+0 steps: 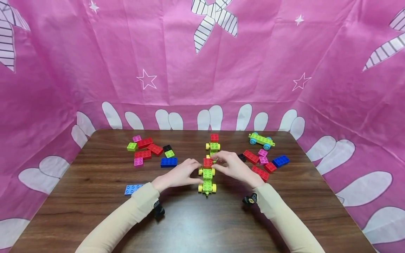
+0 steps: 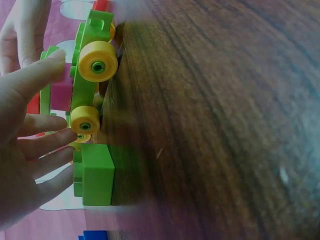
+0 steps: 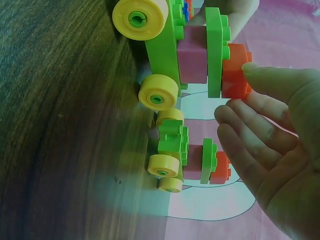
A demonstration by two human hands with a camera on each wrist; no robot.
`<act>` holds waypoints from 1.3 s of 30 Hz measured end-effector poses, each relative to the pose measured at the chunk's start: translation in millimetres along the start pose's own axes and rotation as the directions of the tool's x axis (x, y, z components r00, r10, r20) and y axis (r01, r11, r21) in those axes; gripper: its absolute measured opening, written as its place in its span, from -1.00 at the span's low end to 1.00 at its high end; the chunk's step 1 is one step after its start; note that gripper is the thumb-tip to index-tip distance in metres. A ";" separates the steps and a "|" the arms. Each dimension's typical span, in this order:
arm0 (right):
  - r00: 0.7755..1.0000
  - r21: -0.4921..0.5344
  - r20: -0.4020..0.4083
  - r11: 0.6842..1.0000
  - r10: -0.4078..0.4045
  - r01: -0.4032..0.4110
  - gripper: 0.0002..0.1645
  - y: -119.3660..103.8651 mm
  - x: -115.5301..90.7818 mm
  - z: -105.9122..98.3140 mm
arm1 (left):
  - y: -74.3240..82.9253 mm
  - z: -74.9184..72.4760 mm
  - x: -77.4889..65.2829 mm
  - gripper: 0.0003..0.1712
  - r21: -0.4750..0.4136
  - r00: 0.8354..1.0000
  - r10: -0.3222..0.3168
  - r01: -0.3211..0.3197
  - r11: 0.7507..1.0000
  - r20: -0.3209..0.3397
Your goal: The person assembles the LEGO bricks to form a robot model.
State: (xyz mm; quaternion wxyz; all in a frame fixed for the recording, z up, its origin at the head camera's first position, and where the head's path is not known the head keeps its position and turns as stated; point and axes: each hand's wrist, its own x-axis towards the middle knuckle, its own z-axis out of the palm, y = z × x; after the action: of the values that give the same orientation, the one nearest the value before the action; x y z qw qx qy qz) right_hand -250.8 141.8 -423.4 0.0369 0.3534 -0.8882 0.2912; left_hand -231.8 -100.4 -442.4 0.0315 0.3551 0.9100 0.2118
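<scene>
Both hands are at a toy car (image 1: 207, 186) with a lime-green base and yellow wheels, standing mid-table. A pink brick (image 3: 192, 54), a green plate (image 3: 214, 52) and a red brick (image 1: 207, 162) are stacked on it. My left hand (image 1: 181, 173) is at its left side, fingers extended, thumb overlapping the pink brick in the left wrist view. On the other side, my right hand (image 1: 233, 166) has its thumb tip right at the red brick, fingers loosely extended beyond it. A second similar car (image 1: 214, 147) stands behind, partly hidden by the right hand.
Red bricks (image 1: 155, 149), a dark blue brick (image 1: 169, 162) and a light blue brick (image 1: 132, 189) lie left. A green brick (image 2: 97, 175) shows near the left fingers. At right are more red bricks (image 1: 251, 156), a blue brick (image 1: 280, 161) and a blue-wheeled green car base (image 1: 261, 140).
</scene>
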 end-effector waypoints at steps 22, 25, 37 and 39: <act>0.999 0.035 0.022 0.999 0.030 -0.031 -0.64 0.7 -2.1 -1.4 | 5.5 -2.7 -6.0 -0.14 0.136 0.999 0.010 -0.014 0.991 0.035; 0.999 0.040 0.025 0.999 0.032 -0.033 -0.65 0.8 -2.3 -1.6 | 6.6 -2.8 -4.9 -0.14 0.158 1.000 0.020 -0.023 0.987 0.022; 1.000 0.028 0.011 1.000 0.010 -0.010 -0.65 3.8 -6.9 -4.8 | 12.2 -1.5 -0.4 -0.16 0.187 0.999 0.049 -0.051 0.981 0.014; 1.000 0.023 0.008 1.000 0.020 -0.021 -0.64 5.3 -9.3 -5.6 | 13.3 -0.6 0.8 -0.16 0.182 0.999 0.046 -0.050 0.982 0.023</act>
State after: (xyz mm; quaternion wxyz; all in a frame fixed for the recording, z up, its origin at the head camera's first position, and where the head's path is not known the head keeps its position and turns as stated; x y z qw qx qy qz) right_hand -248.1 153.5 -423.9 0.0266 0.3457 -0.8885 0.3005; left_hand -224.1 -91.4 -436.3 0.0022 0.3803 0.9164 0.1247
